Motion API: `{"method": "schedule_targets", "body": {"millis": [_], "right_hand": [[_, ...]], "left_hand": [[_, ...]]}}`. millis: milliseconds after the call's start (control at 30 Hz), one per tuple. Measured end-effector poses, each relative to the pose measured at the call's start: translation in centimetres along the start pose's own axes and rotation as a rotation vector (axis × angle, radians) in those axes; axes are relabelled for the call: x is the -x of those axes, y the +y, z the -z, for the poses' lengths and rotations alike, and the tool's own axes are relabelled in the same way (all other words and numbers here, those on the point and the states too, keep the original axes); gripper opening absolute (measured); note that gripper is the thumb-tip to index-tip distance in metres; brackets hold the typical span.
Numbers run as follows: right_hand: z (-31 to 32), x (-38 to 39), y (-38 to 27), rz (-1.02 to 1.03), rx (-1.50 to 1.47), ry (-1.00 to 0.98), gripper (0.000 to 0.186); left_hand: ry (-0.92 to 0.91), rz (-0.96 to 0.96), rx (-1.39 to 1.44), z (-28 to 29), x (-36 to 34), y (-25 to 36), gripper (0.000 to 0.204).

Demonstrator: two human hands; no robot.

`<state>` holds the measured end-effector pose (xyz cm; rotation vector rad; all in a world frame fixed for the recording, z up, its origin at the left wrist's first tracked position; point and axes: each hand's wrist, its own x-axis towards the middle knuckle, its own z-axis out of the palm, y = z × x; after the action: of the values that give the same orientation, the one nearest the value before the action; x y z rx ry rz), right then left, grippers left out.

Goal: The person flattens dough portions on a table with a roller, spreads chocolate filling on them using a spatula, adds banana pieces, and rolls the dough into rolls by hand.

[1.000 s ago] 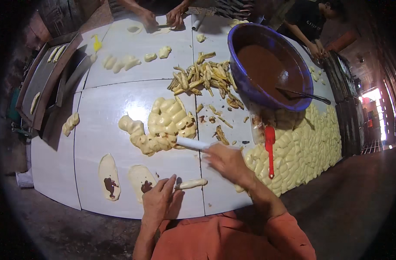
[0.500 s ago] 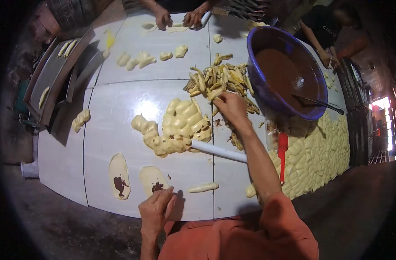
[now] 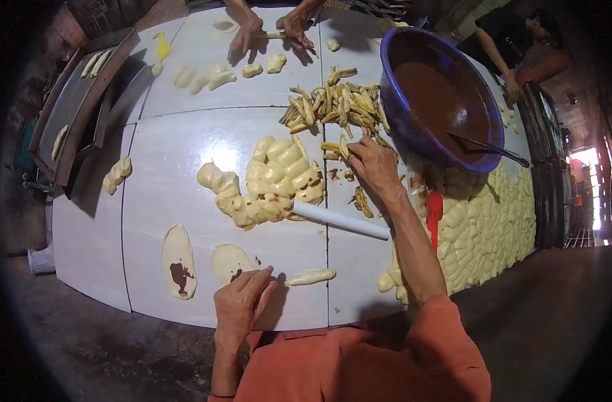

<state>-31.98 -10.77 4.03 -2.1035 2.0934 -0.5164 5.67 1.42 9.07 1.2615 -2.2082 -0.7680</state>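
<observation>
With our right hand (image 3: pixel 375 164) we are touching a slim yellow-brown strip (image 3: pixel 344 147) below a heap of similar strips (image 3: pixel 336 100) on the glossy white table (image 3: pixel 165 174); its fingers are bending close together, but we cannot tell whether they are pinching the strip. Our left hand (image 3: pixel 241 305) is partly covering a flat, pale oval dough sheet (image 3: pixel 224 258) with a dark brown smear; its fingers are bunching together, and we cannot tell whether they are gripping anything. We are seeing a slender, pale dough roll (image 3: pixel 311 277) lying just right of that hand. Above it, a smooth white tube (image 3: pixel 346 222) is resting its left end against a mound of glossy, pale yellow dough pieces (image 3: pixel 276 167).
</observation>
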Motion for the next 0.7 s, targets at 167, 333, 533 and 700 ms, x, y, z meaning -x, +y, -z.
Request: {"method": "schedule_targets", "body": {"millis": [167, 333, 533, 700], "right_hand": [[1.1, 0.0, 1.4, 0.033, -0.127, 0.111, 0.023], [2.2, 0.7, 1.8, -0.048, -0.121, 0.013, 0.027], [3.1, 1.2, 2.5, -0.043, -0.084, 0.030, 0.020], [1.9, 2.5, 5.3, 0.038, 0.014, 0.074, 0.017]], "left_hand": [[0.000, 0.075, 0.008, 0.2, 0.7, -0.4, 0.031], [0.015, 0.095, -0.011, 0.4, 0.9, -0.4, 0.028], [-0.016, 0.075, -0.004, 0.1, 0.2, 0.7, 0.027], [-0.004, 0.037, -0.019, -1.1, 0.4, 1.1, 0.028]]}}
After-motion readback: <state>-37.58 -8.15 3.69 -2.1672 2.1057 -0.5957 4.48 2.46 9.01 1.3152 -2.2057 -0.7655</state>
